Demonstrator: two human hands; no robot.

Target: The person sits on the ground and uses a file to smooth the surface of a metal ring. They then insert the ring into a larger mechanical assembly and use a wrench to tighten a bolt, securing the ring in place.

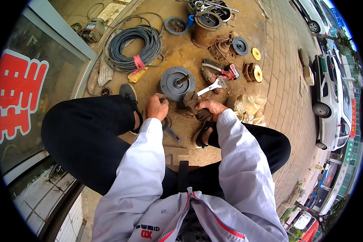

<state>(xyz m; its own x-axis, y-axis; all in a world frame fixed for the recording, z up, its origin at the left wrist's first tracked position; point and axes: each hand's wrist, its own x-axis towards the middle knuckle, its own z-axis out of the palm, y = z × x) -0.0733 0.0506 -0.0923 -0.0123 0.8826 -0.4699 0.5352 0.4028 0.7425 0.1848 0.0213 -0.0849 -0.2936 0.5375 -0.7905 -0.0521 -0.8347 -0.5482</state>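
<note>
Rag work is what my hands are at, low in the middle of the frame. My right hand (211, 107) is closed around a dark brown crumpled cloth rag (193, 103), bunched just below the round grey metal disc with a short shaft standing out of its centre (177, 82). My left hand (156, 107) is curled, fingers folded down by the disc's lower left edge; whether it grips a small part there I cannot tell, since the knuckles hide it.

The disc lies flat on the sandy ground (181, 52), just above both hands, centre of the frame. To wipe it well, I judge the left hand should steady the rim while the rag goes round the shaft base, where grime would gather, and the cloth wants refolding to a cleaner face.

A silver open-ended spanner (212, 86) lies just right of the disc, near enough to snag the cloth, with a red-handled tool (229, 73) beyond it. A coil of dark grey cable tied with a pink strip (134, 47) sits upper left, a rusty brown cylindrical housing (204, 32) top centre, and crumpled clear plastic wrap (251, 107) to the right.
</note>
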